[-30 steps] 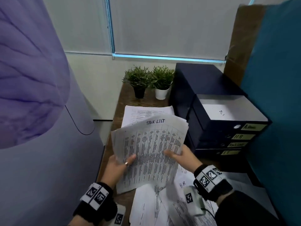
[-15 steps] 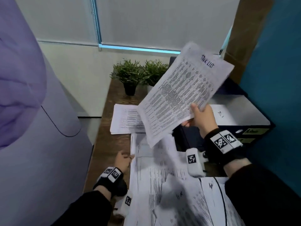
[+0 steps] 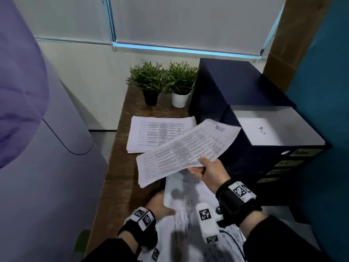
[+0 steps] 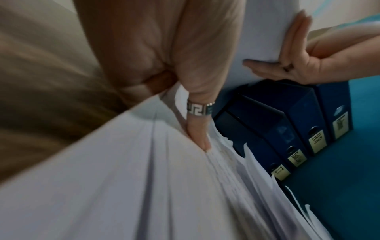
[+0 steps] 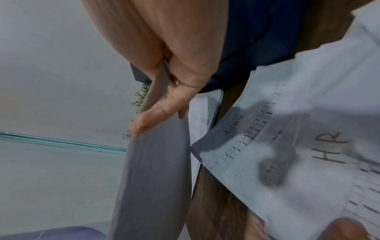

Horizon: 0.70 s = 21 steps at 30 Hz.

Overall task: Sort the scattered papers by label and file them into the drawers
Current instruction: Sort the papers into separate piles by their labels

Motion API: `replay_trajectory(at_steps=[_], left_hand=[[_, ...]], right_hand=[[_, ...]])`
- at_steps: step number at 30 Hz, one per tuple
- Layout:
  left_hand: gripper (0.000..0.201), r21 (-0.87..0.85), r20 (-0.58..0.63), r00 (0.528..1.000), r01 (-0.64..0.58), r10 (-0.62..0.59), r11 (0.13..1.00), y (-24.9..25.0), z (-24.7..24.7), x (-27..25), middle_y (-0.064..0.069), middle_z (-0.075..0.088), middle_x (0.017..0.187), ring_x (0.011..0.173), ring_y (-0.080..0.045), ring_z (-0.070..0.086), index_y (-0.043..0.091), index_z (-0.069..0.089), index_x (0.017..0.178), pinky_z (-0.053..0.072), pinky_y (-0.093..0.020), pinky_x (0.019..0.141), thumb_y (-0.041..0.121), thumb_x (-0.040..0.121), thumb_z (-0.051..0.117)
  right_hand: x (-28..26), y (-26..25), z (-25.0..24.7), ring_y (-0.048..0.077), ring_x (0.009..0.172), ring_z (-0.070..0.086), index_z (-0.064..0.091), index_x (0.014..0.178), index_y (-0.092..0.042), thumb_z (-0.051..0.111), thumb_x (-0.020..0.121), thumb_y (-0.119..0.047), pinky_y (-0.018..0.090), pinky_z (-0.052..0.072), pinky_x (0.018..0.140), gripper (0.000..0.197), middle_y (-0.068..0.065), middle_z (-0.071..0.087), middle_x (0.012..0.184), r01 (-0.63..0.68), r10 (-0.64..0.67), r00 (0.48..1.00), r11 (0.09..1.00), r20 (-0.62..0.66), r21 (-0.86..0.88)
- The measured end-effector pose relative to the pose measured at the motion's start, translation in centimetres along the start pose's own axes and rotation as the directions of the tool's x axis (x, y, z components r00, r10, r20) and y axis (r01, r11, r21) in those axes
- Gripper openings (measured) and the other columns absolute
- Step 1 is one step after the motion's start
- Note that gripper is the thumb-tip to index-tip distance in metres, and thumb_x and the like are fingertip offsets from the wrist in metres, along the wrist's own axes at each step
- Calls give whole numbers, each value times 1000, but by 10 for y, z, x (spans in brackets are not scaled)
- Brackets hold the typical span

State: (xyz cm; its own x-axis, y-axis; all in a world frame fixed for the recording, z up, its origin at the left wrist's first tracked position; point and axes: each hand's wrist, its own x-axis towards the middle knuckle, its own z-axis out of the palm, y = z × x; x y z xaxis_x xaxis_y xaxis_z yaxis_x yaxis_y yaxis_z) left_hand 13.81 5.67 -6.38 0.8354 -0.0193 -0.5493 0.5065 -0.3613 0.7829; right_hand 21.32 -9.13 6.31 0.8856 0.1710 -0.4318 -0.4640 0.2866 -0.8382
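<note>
Head view: the right hand pinches a thin sheaf of white printed sheets by its near edge, thumb on top, fingers curled beneath. The sheaf is limp, bowed, dense with fine tabular print, and has blue handwriting at its far corner. It hangs above the dark wood-grain table, between a flat stack of printed pages lying further back and the loose scattered white papers nearer the person, 1 of them marked "HR". The left hand grips the edge of those scattered papers. To the right stands the dark navy boxy drawer cabinet, its top drawer pulled out with a white sheet lying inside; small yellowish labels sit on the drawer fronts, too blurred to read. Behind are 2 leafy green plants, 1 in a black pot and 1 in a white pot.

Left wrist view: the thumb, wearing a patterned silver ring, presses into the smooth, layered paper pile, and the fingers fold round its edge.

Right wrist view: the thumb clamps the sheaf, seen edge-on as a grey curved band. Below lie sheets marked "Admin" and "HR".
</note>
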Motion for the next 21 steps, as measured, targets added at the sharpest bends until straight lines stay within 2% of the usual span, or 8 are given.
replay_trajectory(at_steps=[2,3,7,11,14,16,18,21], left_hand=[[55,-54,37,999,36,-34,998,-15,2,-18,4,64,108,114,-22,57,20,57,112,49,-38,97,-1,65,78],[53,-57,51,998,44,-41,997,-20,3,-25,4,65,105,112,-21,58,22,58,108,51,-37,94,-1,64,78],[45,-50,68,997,50,-47,997,-41,4,-44,9,64,97,95,-9,60,21,57,104,52,-14,72,3,68,77],[42,-53,33,998,55,-53,997,-55,4,-55,7,66,97,96,-12,61,20,59,101,51,-24,84,7,67,79],[42,-149,47,997,68,-61,987,-57,7,-58,4,66,94,85,-9,63,17,58,100,55,-27,83,-2,67,77],[39,-201,51,998,52,-42,978,-54,8,-60,7,67,90,76,1,62,16,60,98,54,-17,70,-3,68,76],[30,-196,42,999,40,-32,980,-54,9,-59,12,65,80,67,7,59,18,62,90,48,-7,56,-3,71,73],[17,-219,41,998,58,-50,974,-52,7,-58,6,67,74,58,3,62,13,66,85,47,-11,51,-1,76,69]], right_hand=[[-8,11,-4,22,48,68,46,118,4,36,95,3,25,57,47,25,10,73,65,-36,36,999,998,9,53],[-11,16,-6,22,48,68,46,118,6,35,94,4,25,57,47,25,10,72,62,-56,56,998,996,9,76],[-22,43,-11,22,48,69,45,111,6,32,94,6,24,55,45,21,10,71,56,-151,153,988,977,-4,150],[-23,61,-7,21,45,68,42,108,5,31,95,7,23,54,41,17,15,69,57,-236,248,969,941,-20,243],[-16,66,5,24,40,66,35,123,2,30,96,7,25,52,36,29,31,63,94,-280,312,949,903,-49,327],[-6,71,12,29,40,65,27,134,5,28,96,7,27,50,33,38,37,50,123,-310,355,934,869,-50,385],[6,77,18,34,44,65,23,138,9,27,96,7,28,49,31,42,37,44,131,-321,382,922,844,-62,429],[23,83,27,38,69,62,26,138,7,26,94,10,29,50,33,44,38,48,126,-313,387,917,851,-100,421]])
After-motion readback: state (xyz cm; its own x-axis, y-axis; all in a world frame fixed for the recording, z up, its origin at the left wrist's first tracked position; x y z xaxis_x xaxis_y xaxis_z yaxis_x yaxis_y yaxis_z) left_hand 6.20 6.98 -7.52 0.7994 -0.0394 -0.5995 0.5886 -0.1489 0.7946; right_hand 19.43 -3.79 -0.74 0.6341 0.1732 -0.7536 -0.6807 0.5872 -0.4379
